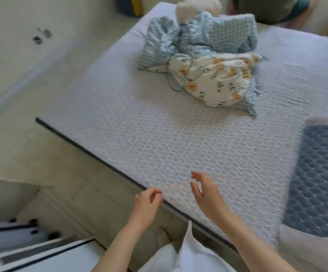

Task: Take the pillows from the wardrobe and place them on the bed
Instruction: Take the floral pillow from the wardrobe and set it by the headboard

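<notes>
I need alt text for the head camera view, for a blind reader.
Two empty hands, left hand and right hand, hover over the near edge of a bed. A blue quilted pillow lies at right; crumpled bedding lies farther back.

I'm in a home bedroom: a bed [159,134] with a white quilted mattress cover fills my view, crumpled blue gingham and floral bedding [204,61] heaped on it, pale tiled floor [31,150] alongside.

The bed [159,134] carries a white, bumpy quilted cover with a dark edge trim, filling the view from centre to 3 o'clock; one pillow [314,185], blue quilted centre with pale border, lies flat on it at 4 o'clock, partly cropped.
</notes>
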`<state>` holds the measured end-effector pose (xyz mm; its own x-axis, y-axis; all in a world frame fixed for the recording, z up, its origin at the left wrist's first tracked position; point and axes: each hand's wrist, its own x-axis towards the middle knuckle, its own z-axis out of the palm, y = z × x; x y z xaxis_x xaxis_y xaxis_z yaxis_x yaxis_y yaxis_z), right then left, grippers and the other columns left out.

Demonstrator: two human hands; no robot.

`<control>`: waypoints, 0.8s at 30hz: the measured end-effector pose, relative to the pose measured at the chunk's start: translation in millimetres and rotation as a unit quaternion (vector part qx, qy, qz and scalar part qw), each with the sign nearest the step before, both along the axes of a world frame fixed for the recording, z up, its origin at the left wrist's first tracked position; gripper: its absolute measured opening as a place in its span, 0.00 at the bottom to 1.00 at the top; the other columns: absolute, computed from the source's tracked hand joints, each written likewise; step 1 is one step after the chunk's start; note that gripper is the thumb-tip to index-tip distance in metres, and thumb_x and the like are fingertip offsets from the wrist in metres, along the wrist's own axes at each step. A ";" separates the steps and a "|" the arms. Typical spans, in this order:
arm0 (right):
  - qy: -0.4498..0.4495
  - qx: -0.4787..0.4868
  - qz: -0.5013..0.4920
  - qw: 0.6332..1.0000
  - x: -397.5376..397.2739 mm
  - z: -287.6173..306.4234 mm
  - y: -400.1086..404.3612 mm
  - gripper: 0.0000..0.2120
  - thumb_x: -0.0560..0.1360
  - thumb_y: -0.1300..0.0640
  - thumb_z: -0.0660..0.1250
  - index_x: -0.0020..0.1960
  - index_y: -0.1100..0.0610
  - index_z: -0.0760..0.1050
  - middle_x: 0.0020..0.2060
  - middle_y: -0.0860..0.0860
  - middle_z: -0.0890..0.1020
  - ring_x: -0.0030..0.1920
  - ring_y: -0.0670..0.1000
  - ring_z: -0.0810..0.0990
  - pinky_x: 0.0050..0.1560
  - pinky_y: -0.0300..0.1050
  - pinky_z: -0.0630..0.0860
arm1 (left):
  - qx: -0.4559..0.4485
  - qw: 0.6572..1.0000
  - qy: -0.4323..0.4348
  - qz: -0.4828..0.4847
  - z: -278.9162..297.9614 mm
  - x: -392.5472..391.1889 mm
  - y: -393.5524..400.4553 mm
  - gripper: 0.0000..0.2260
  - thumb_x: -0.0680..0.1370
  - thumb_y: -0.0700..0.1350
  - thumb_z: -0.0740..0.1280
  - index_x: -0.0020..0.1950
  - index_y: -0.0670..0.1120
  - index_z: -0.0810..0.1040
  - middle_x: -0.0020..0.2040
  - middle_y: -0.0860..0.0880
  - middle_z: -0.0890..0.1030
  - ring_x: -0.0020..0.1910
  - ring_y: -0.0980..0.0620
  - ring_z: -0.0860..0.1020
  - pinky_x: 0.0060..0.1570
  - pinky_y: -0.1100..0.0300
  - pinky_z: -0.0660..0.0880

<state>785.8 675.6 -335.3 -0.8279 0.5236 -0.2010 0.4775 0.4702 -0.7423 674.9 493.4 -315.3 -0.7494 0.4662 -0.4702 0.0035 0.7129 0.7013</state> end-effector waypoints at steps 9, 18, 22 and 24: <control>0.008 -0.009 0.171 0.985 -139.6 12.7 -154.0 0.14 0.81 0.48 0.57 0.66 0.47 0.69 0.57 0.42 0.76 0.56 0.41 0.74 0.52 0.31 0.66 | 0.001 0.958 0.043 0.283 18.2 -72.2 -170.4 0.08 0.82 0.43 0.62 0.50 0.55 0.78 0.40 0.56 0.84 0.42 0.60 0.82 0.40 0.64 0.78; 0.042 -0.011 0.373 0.927 -276.1 45.6 -258.8 0.16 0.80 0.52 0.58 0.68 0.52 0.69 0.62 0.47 0.76 0.62 0.48 0.74 0.59 0.42 0.72 | 0.002 0.883 0.107 0.458 37.2 -120.1 -267.9 0.10 0.81 0.41 0.64 0.50 0.57 0.77 0.41 0.56 0.84 0.42 0.58 0.82 0.44 0.58 0.80; 0.051 -0.013 0.461 0.886 -346.4 58.4 -311.1 0.14 0.80 0.53 0.59 0.65 0.51 0.70 0.58 0.46 0.77 0.58 0.47 0.75 0.56 0.41 0.74 | -0.004 0.839 0.141 0.525 46.7 -158.7 -306.1 0.08 0.80 0.41 0.65 0.53 0.54 0.79 0.40 0.54 0.83 0.40 0.51 0.83 0.44 0.52 0.80; 0.055 -0.014 0.500 0.864 -384.1 63.9 -336.7 0.15 0.80 0.52 0.59 0.66 0.50 0.69 0.59 0.43 0.75 0.60 0.44 0.74 0.58 0.40 0.73 | -0.014 0.814 0.154 0.560 48.4 -183.1 -324.2 0.08 0.80 0.42 0.65 0.56 0.51 0.79 0.39 0.56 0.82 0.40 0.51 0.82 0.43 0.53 0.80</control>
